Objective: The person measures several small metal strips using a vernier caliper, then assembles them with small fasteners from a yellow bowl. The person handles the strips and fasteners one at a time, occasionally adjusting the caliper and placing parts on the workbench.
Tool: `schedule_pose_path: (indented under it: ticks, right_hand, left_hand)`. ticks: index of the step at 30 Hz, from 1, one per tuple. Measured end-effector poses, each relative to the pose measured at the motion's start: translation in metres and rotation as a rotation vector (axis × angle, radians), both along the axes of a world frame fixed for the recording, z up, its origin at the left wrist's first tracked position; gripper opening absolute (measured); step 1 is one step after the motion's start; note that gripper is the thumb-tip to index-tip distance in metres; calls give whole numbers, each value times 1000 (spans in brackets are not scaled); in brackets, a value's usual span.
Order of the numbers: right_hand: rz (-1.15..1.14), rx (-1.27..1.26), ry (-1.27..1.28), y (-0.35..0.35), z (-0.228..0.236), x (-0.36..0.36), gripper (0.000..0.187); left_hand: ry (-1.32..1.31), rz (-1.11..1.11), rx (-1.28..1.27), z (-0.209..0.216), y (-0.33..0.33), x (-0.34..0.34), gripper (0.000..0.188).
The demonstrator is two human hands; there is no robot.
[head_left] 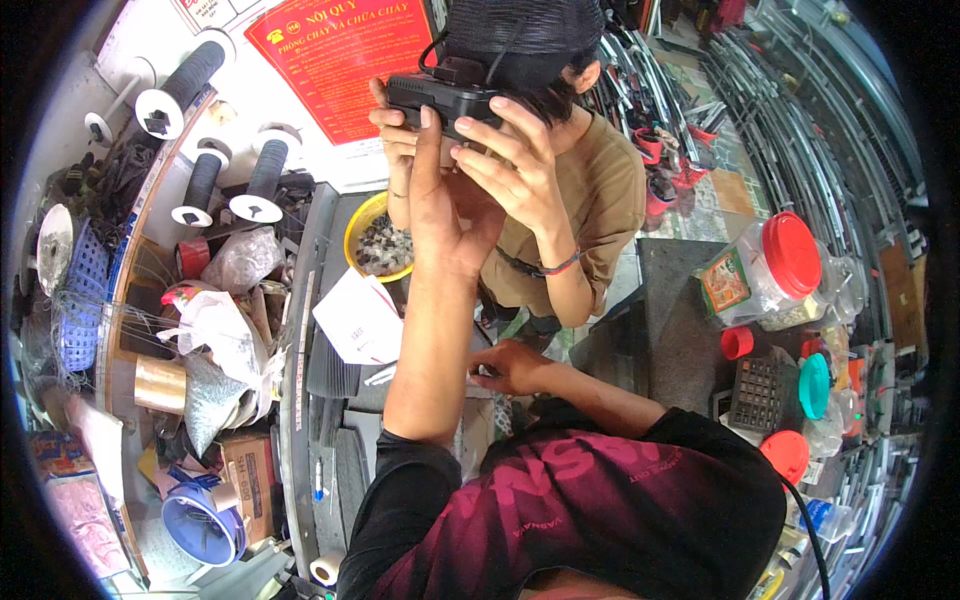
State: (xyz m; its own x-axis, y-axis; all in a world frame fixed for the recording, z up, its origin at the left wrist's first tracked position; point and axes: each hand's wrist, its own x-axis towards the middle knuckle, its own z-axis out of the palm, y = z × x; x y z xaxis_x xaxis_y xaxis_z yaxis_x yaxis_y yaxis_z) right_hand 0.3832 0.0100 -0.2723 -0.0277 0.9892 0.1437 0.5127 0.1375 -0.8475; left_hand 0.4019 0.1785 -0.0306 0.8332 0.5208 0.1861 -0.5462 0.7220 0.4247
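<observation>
The black headset (445,100) seems in place but not yet let go by the co-worker (605,190), the left hand (452,215) raised beneath it, the right hand (515,369) lower (either's grip, I cannot tell).

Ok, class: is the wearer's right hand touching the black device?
No, the right hand is lower in the picture, clearly apart from the black device.

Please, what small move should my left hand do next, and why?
I would perhaps lower the left hand slightly: the co-worker's hands have fingers at both ends of the black device, and one left finger overlaps its lower edge. Whether it touches, I cannot tell.
</observation>
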Motion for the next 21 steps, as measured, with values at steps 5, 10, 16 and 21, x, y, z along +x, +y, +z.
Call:
schedule_pose_path:
  ticks: [5,10,16,21]
  right_hand:
    - [37,-85,-40,2,-1,-3,24]
    - [70,-91,-138,-3,22,-2,28]
    - [229,-220,-106,-25,120,30,36]
    - [19,265,90,-33,201,43,26]
  left_hand:
    - [40,85,99,-12,-1,-8,61]
    - [118,228,144,-37,-20,-32,60]
    - [281,553,450,-52,-39,-97,53]
    - [295,1100,1154,-33,-11,-112,62]
